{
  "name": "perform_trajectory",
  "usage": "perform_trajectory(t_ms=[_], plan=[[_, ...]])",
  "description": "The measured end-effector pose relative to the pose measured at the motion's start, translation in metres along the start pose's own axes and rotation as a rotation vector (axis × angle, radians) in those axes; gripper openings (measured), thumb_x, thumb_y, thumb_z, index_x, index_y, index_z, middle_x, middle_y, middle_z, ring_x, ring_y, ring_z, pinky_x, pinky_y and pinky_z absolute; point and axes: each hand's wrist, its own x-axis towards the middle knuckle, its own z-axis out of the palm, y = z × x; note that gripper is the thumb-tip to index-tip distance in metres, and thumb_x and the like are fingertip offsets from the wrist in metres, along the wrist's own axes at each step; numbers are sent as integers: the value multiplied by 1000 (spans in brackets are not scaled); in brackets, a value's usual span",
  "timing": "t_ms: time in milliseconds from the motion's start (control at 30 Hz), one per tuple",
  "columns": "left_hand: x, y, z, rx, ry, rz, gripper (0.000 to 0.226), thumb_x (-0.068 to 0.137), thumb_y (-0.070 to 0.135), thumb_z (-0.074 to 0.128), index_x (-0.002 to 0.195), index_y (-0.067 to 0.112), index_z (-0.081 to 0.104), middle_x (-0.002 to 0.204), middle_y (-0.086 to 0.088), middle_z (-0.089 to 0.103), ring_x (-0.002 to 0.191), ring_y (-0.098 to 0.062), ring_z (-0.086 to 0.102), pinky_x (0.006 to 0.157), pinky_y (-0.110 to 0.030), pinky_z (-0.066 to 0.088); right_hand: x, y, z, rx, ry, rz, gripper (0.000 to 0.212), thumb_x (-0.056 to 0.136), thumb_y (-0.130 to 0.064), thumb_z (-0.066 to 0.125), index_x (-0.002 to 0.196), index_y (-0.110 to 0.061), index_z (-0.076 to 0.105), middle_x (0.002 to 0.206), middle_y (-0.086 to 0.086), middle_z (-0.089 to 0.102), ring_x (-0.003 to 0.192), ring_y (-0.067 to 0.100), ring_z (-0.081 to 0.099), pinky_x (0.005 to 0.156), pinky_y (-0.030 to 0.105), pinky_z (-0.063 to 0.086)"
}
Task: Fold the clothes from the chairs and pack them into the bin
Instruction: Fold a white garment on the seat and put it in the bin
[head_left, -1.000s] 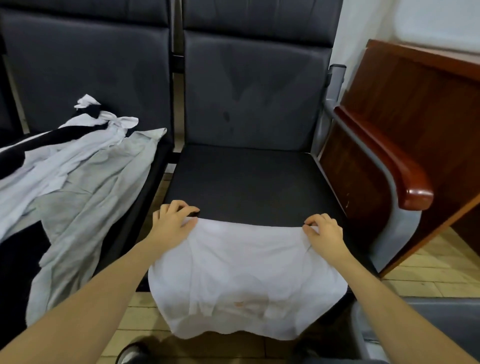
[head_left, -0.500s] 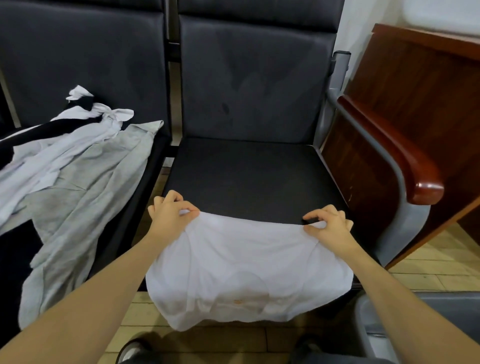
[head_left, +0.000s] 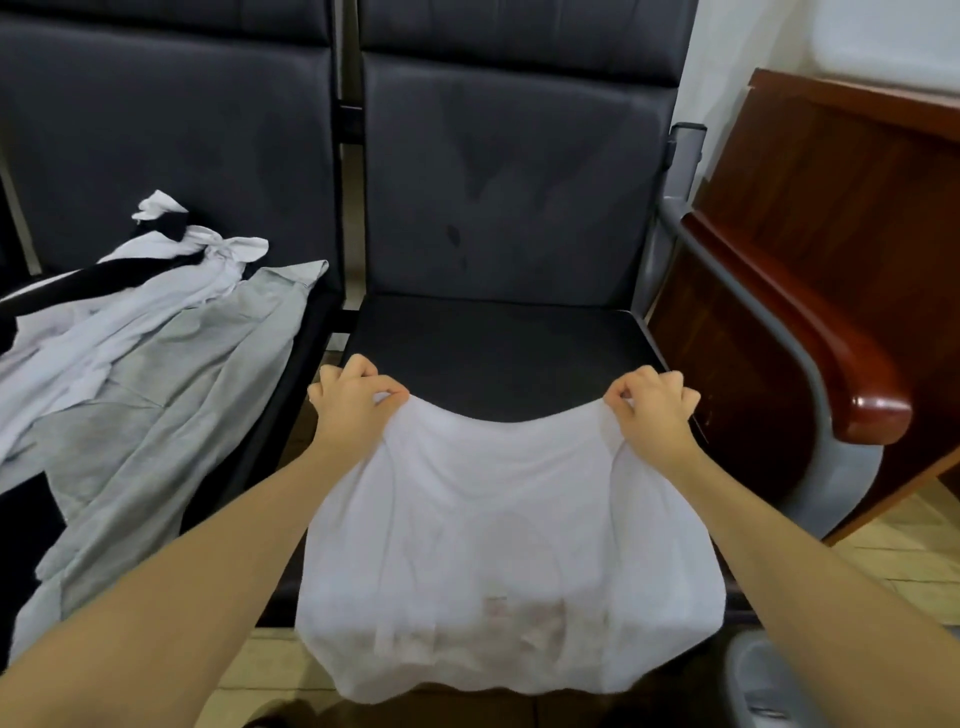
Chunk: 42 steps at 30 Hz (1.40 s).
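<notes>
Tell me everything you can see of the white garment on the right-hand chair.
The white garment is thin, soft cloth with a faint reddish print near its lower edge. It drapes over the front of the black chair seat and hangs toward the floor. The left hand and right hand pinch its upper corners; the edge sags between them.

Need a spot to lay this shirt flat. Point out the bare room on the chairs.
Free: right chair seat, between its backrest and the white shirt both hands hold. Crowded: left chair, covered by the clothes pile.
</notes>
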Motion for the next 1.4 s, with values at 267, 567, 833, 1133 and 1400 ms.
perform_trajectory(t_ms=[267, 567, 833, 1133, 1400], plan=[[94, 28, 1, -26, 196, 18, 14, 89, 25, 62, 82, 26, 75, 93, 1, 44, 95, -24, 32, 75, -29, 12, 95, -17, -19, 10, 215, -66, 20, 97, -18, 44, 92, -23, 63, 105, -3, 55, 104, 25, 37, 80, 34, 19], [117, 56, -25, -7, 414, 120, 13, 90, 27, 62, 91, 22, 74, 97, -4, 47, 96, -31, 36, 80, -31, 17, 102, -26, -45, 137, 427, -74, 14, 99, -21, 45, 97, -21, 59, 107, 0, 50, 105, 21, 34, 79, 26, 11], [55, 62, -62, -33, 376, 135, 10, 86, 30, 66, 83, 25, 75, 93, 1, 42, 93, -18, 27, 83, -27, 12, 28, -11, -69, 236, 407, -74, 15, 98, -19, 47, 87, -29, 49, 102, -9, 48, 96, 9, 24, 75, 25, 10], [-59, 41, -82, 7, 239, 73, 19, 82, 40, 69, 81, 22, 75, 95, 1, 44, 98, -25, 34, 84, -31, 15, -89, 8, -71, 332, 250, -9, 15, 97, -17, 48, 87, -27, 54, 107, -8, 49, 107, 19, 33, 80, 27, 13], [-140, 12, -73, -12, 307, 48, 21, 77, 29, 77, 64, 14, 72, 81, -2, 45, 86, -27, 36, 77, -35, 17, -161, 26, -53, 309, 143, 30, 15, 96, -19, 48, 84, -26, 54, 106, -11, 44, 108, 19, 33, 84, 29, 14]])
